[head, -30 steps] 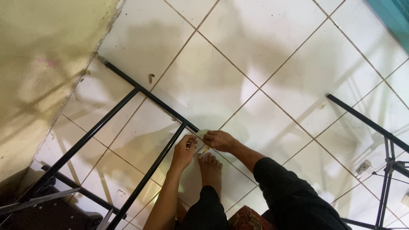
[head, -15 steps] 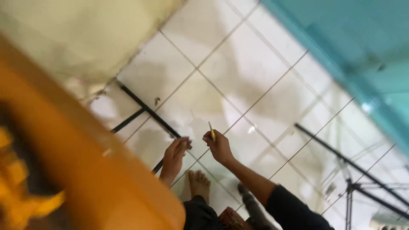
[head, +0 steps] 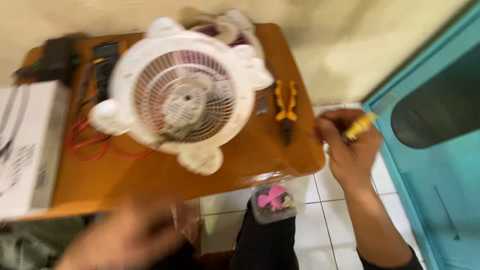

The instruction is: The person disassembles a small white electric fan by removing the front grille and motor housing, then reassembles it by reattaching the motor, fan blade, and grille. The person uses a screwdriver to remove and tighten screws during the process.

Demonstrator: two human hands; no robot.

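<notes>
My right hand [head: 350, 150] hangs just past the right edge of a small orange-brown table [head: 165, 175] and grips a thin tool with a yellow handle [head: 359, 127]. Yellow-handled pliers [head: 286, 111] lie on the table to the left of that hand. My left hand [head: 125, 237] is a blurred shape at the bottom left, below the table's front edge; what it holds cannot be made out. A white round fan [head: 182, 95] with a grille lies flat on the table's middle.
A white box [head: 27, 145] sits at the table's left end, with red wires [head: 85, 145] and a dark device [head: 105, 62] beside the fan. A clear plastic container with pink pieces [head: 272, 200] rests at the front edge. A teal door [head: 435, 150] stands right, over white floor tiles [head: 340, 210].
The view has swung from black metal bars on the tiled floor up to the table with the fan. My right hand still holds the yellow-handled tool; my left hand has dropped low.
</notes>
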